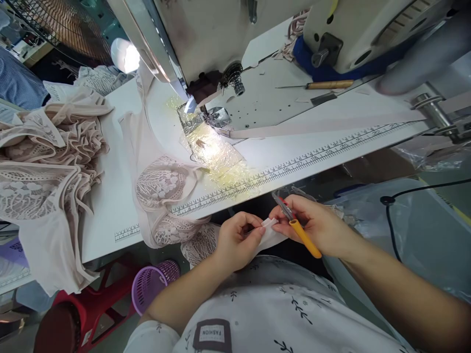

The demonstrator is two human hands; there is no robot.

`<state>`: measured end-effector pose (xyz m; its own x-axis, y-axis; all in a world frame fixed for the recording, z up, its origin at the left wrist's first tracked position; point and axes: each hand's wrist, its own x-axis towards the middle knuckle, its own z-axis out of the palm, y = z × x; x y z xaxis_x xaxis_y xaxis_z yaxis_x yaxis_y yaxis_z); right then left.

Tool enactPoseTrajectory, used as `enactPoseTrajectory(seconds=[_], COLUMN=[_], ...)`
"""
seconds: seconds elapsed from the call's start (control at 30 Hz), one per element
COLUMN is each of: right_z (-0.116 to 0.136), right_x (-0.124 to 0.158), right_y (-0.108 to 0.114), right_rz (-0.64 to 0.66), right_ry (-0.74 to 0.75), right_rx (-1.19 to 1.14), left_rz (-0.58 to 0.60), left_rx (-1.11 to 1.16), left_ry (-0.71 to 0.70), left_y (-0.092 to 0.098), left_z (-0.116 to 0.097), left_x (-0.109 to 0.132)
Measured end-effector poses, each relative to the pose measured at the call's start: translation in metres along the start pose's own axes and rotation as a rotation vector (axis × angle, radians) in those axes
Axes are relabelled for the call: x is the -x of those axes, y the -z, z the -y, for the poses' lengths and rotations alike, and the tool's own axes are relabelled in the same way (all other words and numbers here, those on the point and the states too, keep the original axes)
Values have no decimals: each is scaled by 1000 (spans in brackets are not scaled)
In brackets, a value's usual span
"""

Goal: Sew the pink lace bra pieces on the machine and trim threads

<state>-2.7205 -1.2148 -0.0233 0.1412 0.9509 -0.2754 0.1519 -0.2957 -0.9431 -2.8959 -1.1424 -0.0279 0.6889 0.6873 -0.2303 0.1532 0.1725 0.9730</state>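
Observation:
Over my lap, in front of the table edge, my left hand (239, 240) is closed, pinching the edge of a pale fabric band (271, 238) between thumb and fingers. My right hand (312, 223) is closed too. It holds thread snips with a yellow handle (305, 239), their metal blades pointing up and away from me, while its thumb and fingertips meet the band's edge. A pale pink lace bra (162, 181) lies on the table and hangs over the edge towards my lap. Whether the band joins this bra is hidden behind my left hand.
A sewing machine (209, 29) with a lit lamp (125, 55) stands over the table. A ruler strip (294, 169) runs along its front edge. Stacked bras (47, 171) lie left. An awl (327, 85) rests on the machine bed. Below are a purple basket (147, 289) and red stool (99, 306).

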Motion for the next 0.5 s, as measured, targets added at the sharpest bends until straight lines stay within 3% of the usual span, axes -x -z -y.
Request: enactPoseTrajectory(seconds=[0.4, 0.5], right_z=[-6, -4], right_x=[5, 5], right_y=[-7, -7], right_rz=[-90, -64], right_ry=[-13, -24], right_rx=[19, -39], left_rz=[-7, 14], left_rx=[-208, -248], left_ry=[-52, -26], left_y=[-3, -4], left_z=[-1, -4], left_x=[-1, -4])
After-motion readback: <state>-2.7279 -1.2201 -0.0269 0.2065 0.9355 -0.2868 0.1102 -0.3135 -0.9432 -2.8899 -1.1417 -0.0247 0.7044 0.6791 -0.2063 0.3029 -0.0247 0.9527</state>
